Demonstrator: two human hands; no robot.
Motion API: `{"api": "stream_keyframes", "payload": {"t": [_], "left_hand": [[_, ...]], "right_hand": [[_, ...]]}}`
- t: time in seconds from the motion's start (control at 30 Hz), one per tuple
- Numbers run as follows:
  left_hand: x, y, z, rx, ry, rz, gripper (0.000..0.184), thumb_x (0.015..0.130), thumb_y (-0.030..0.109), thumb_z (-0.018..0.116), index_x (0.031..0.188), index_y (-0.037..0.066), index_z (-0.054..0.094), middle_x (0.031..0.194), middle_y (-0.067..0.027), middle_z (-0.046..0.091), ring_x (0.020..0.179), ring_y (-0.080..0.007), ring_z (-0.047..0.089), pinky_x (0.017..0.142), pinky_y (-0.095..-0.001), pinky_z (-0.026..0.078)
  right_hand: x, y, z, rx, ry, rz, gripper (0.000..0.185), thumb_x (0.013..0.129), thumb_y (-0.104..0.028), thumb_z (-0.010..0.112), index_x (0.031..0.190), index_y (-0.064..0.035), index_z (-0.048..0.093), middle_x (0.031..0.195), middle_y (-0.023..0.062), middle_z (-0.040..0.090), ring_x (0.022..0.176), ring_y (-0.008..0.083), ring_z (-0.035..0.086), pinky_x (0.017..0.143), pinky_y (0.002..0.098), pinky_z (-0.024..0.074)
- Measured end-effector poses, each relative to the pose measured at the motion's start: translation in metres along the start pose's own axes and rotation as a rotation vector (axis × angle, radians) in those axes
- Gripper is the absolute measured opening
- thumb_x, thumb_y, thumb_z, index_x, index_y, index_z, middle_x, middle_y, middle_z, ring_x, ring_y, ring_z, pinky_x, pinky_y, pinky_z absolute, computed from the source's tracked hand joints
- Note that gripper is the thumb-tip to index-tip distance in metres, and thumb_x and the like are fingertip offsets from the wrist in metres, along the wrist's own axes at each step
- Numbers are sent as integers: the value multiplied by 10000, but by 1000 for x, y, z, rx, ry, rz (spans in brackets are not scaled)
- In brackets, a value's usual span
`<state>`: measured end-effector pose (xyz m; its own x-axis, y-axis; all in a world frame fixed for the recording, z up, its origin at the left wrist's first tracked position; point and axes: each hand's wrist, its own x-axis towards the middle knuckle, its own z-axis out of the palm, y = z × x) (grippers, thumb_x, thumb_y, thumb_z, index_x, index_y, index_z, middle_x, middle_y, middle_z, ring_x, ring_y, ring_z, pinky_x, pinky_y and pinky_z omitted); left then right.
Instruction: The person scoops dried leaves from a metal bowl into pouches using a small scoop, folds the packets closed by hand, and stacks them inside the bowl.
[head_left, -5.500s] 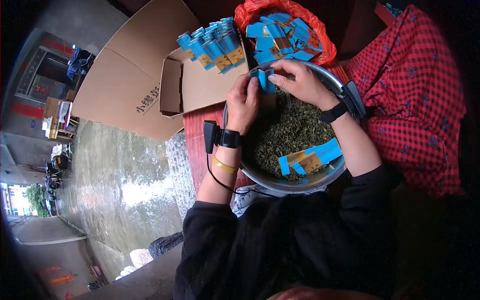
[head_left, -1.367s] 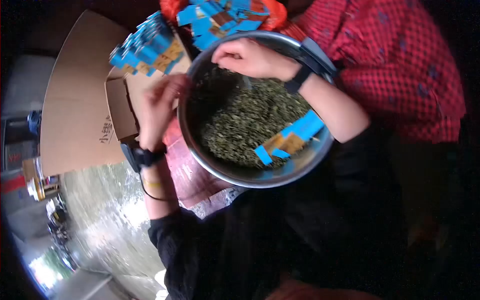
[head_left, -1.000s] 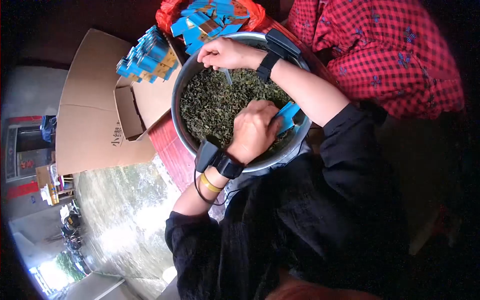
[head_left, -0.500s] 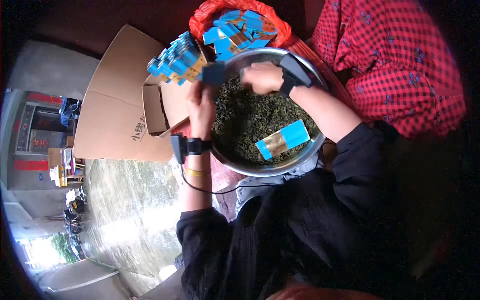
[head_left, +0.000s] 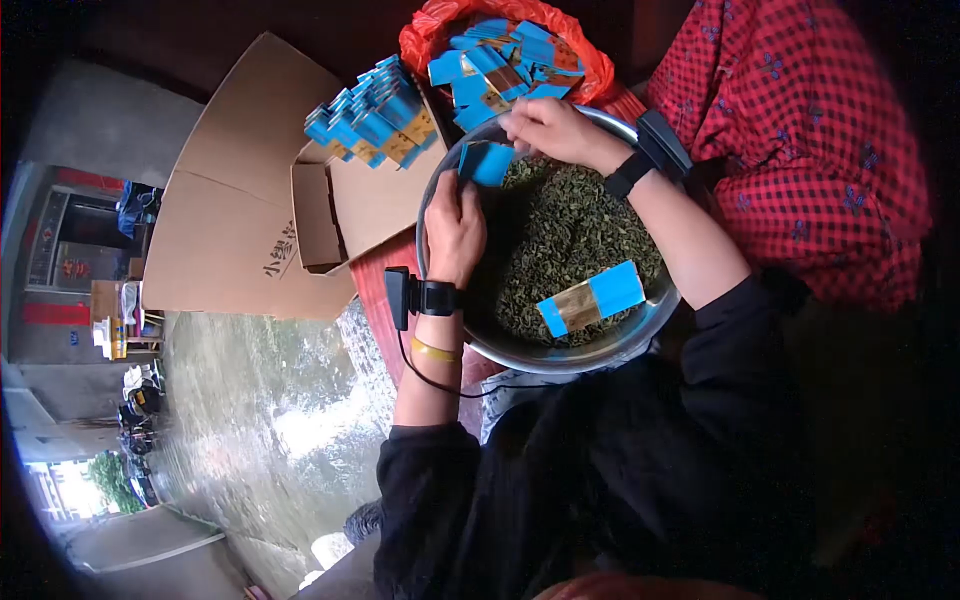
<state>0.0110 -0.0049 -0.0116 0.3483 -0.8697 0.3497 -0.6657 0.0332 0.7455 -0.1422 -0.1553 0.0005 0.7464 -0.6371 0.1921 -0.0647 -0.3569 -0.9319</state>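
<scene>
The blue packet (head_left: 487, 163) rises from the fingertips of the left hand (head_left: 455, 225), above the far left part of the metal bowl (head_left: 530, 362), and leans toward the right hand (head_left: 555, 132). The left grip is narrow, holding the packet by its lower part between thumb and fingers; those fingers cover that end, so I cannot tell how its long axis runs. The left hand is the nearer one. The right fingertips come just beside the packet's upper right corner; whether they touch it is unclear. The left forearm points almost straight away from the body, its hand over the rim. The right forearm slants in across the bowl's right side, wrist bent, fingers curled, and whether that grip holds anything I cannot tell. Below both hands lie dark dried leaves (head_left: 570, 225), and a gold-banded packet (head_left: 592, 300) rests at the near right, its long axis slanting.
</scene>
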Motion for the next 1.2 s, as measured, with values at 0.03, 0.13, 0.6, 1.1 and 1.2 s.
{"api": "stream_keyframes", "payload": {"t": [0.03, 0.13, 0.6, 1.1, 1.2], "left_hand": [[0, 1, -1, -5, -15, -13, 239, 906, 102, 472, 1083, -46, 534, 823, -99, 586, 755, -156, 507, 705, -302, 438], [0, 13, -7, -48, -57, -111, 264, 888, 101, 435, 1085, -46, 532, 806, -100, 573, 749, -165, 512, 701, -301, 437], [-3, 6, -5, -191, 189, 6, 229, 841, 34, 432, 1026, -15, 557, 696, -91, 538, 633, -135, 508, 603, -288, 448], [0, -4, -4, -139, 83, -84, 186, 839, 48, 422, 955, -38, 538, 773, -29, 531, 718, -104, 478, 642, -255, 425], [1, -5, -3, -135, 51, -72, 196, 840, 52, 425, 972, -42, 535, 774, -33, 531, 711, -108, 477, 634, -259, 424]], "right_hand": [[0, -1, -2, -21, 61, 6, 277, 915, -251, 500, 824, -10, 603, 784, 69, 660, 706, 155, 660, 629, 309, 504], [1, 3, -2, -15, 145, -51, 296, 919, -259, 477, 821, -3, 588, 765, 91, 655, 684, 194, 657, 633, 329, 503], [-14, 2, 21, -461, -20, -173, 181, 810, -180, 547, 825, -33, 652, 847, 198, 646, 870, 385, 617, 779, 458, 498], [-1, -10, -17, 145, 111, -57, 243, 952, -271, 527, 856, -51, 562, 694, -6, 585, 534, 41, 522, 458, 194, 409], [-1, -16, -17, 147, 233, -145, 264, 963, -286, 515, 851, -50, 551, 691, -16, 574, 542, 25, 513, 468, 183, 406]]}}
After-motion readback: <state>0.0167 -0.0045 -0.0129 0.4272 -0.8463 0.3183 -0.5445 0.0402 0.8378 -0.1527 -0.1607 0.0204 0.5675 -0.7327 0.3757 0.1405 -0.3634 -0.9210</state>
